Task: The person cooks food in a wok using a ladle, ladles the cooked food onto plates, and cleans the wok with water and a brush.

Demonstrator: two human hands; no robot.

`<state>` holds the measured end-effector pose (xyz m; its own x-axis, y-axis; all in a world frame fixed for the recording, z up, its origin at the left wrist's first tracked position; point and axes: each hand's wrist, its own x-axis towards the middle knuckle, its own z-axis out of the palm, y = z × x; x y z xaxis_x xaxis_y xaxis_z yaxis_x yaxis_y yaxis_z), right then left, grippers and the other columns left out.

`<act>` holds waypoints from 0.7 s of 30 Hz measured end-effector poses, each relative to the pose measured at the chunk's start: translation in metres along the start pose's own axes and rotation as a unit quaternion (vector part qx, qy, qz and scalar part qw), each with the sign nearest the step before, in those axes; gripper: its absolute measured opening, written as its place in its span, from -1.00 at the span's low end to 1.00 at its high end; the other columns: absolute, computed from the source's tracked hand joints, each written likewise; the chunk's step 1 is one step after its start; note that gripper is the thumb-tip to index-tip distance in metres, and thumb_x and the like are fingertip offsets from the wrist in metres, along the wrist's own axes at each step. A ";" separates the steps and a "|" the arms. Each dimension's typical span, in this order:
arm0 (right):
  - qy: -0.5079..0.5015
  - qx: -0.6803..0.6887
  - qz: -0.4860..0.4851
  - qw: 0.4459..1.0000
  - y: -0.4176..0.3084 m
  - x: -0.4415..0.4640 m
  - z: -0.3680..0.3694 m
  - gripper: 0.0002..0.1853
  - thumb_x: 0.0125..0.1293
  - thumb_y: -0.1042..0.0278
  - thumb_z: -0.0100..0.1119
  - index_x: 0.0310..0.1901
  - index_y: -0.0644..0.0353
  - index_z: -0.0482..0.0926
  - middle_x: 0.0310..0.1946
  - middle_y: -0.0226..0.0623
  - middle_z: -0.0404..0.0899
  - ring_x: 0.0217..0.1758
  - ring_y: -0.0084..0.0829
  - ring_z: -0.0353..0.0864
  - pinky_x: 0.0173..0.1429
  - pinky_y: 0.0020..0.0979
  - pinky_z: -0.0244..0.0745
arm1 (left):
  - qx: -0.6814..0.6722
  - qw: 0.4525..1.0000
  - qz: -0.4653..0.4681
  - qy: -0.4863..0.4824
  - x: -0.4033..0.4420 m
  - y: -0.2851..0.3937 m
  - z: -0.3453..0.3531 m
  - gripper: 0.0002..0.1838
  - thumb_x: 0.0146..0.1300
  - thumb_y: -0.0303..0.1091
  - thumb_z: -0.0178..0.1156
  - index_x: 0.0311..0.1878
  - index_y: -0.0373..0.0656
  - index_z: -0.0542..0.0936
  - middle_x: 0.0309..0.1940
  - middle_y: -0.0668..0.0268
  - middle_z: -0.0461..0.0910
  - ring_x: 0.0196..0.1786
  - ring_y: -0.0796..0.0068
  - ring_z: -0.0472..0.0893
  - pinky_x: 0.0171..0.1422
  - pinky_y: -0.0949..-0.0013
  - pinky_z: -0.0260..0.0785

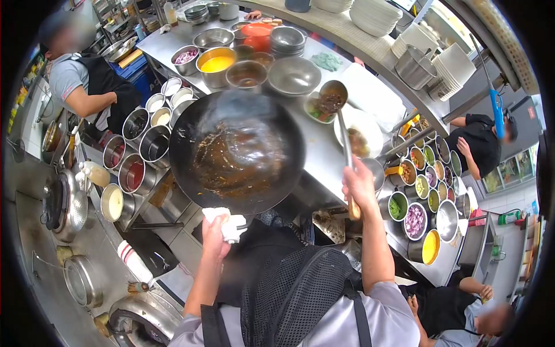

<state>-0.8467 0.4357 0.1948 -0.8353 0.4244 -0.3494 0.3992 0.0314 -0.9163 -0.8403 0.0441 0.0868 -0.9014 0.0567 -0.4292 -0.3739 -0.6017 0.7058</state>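
My left hand (215,238) is closed around a folded white cloth (233,224) at the near rim of a large black wok (292,159). The wok is held up beside the steel counter; brown sauce and browned bits smear its inside, and steam blurs the far part. My right hand (359,188) grips the wooden handle of a ladle (347,139). Dark brown food lies in the ladle's bowl, over the edge of a small bowl (317,113) with green pieces in it. Just right of that, a white dish (370,136) holds some brown food.
Steel pots (155,144) of sauces stand left of the wok. Behind it are a pot of yellow liquid (216,61) and metal bowls (295,75). Containers of chopped ingredients (415,221) crowd the right counter. Co-workers stand at left (87,87), far right (475,144) and lower right (457,309).
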 end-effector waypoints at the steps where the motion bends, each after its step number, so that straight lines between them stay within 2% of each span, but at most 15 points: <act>1: 0.010 -0.007 0.005 1.000 0.003 0.009 -0.002 -0.23 0.53 0.33 0.16 0.67 0.20 0.06 -0.48 -0.38 0.49 -0.64 -0.56 0.46 -0.63 -0.42 0.44 | 0.001 1.000 0.001 0.005 -0.002 0.001 0.003 -0.76 0.38 -0.58 0.12 0.07 -0.16 0.47 -0.13 0.27 0.58 -0.15 0.34 0.70 -0.10 0.21 0.67; 4: 0.025 -0.040 -0.010 0.999 0.013 0.027 -0.003 -0.25 0.48 0.34 0.16 0.64 0.25 0.16 -0.49 -0.41 0.50 -0.64 -0.58 0.47 -0.62 -0.44 0.46 | 0.002 1.000 0.012 0.015 -0.005 0.000 0.009 -0.74 0.36 -0.59 0.13 0.08 -0.16 0.47 -0.14 0.29 0.58 -0.17 0.37 0.67 -0.09 0.21 0.66; 10: 0.037 -0.103 -0.043 0.993 0.020 0.039 -0.010 -0.27 0.48 0.34 0.15 0.63 0.27 0.18 -0.54 -0.40 0.51 -0.65 -0.55 0.49 -0.60 -0.40 0.45 | 0.007 1.000 0.021 0.019 -0.004 0.003 0.016 -0.76 0.36 -0.58 0.15 0.06 -0.18 0.48 -0.18 0.31 0.57 -0.20 0.41 0.66 -0.09 0.23 0.65; 13: 0.058 -0.204 -0.075 0.974 0.018 0.042 -0.011 -0.30 0.46 0.30 0.16 0.58 0.31 0.27 -0.62 -0.27 0.60 -0.65 -0.45 0.59 -0.51 -0.30 0.54 | 0.004 1.000 0.020 -0.001 -0.003 0.005 0.017 -0.79 0.36 -0.58 0.15 0.02 -0.19 0.49 -0.21 0.32 0.57 -0.22 0.43 0.65 -0.10 0.24 0.64; 18: 0.078 -0.223 -0.086 0.968 0.014 0.043 -0.008 -0.33 0.45 0.29 0.16 0.55 0.33 0.33 -0.63 -0.17 0.63 -0.65 -0.38 0.63 -0.45 -0.26 0.59 | -0.002 1.000 0.011 -0.009 0.000 0.007 0.024 -0.81 0.36 -0.58 0.15 0.00 -0.18 0.49 -0.22 0.33 0.57 -0.23 0.44 0.65 -0.11 0.24 0.64; 21: 0.084 -0.232 -0.089 0.965 0.014 0.044 -0.007 -0.33 0.45 0.28 0.17 0.54 0.31 0.34 -0.62 -0.14 0.64 -0.64 -0.36 0.64 -0.45 -0.24 0.60 | 0.004 1.000 0.014 -0.026 0.008 0.001 0.013 -0.82 0.41 -0.49 0.14 0.04 -0.19 0.50 -0.18 0.28 0.59 -0.18 0.28 0.73 -0.07 0.07 0.71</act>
<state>-0.8748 0.4608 0.1677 -0.8492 0.5137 -0.1220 0.4134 0.5032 -0.7588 -0.8513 0.0543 0.0916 -0.9216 0.0813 -0.3796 -0.3499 -0.5977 0.7214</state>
